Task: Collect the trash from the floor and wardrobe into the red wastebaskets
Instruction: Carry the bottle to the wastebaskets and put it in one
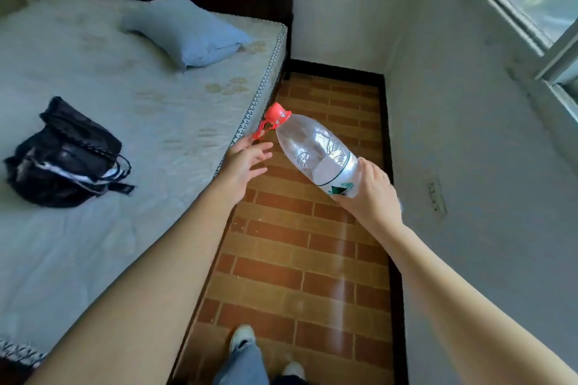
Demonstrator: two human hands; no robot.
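Between bed [125, 97] and wall, over the brick-pattern floor [297, 259]: right hand [372, 187] closed round the base end of a large clear bottle [316, 153], which looks empty. Bottle held off the floor, tilted, red cap [275, 112] pointing up and toward the mattress edge. Likely grip at the base because the body is too wide to span elsewhere. Left hand [244, 159] open, fingers spread, holding nothing; fingertips just beside the red carry handle [261, 131] under the cap, contact unclear. Probably reaching to take the handle for a one-handed carry. No red wastebasket in view. Black bag [65, 153] on the bed, pillow [184, 34] beyond.
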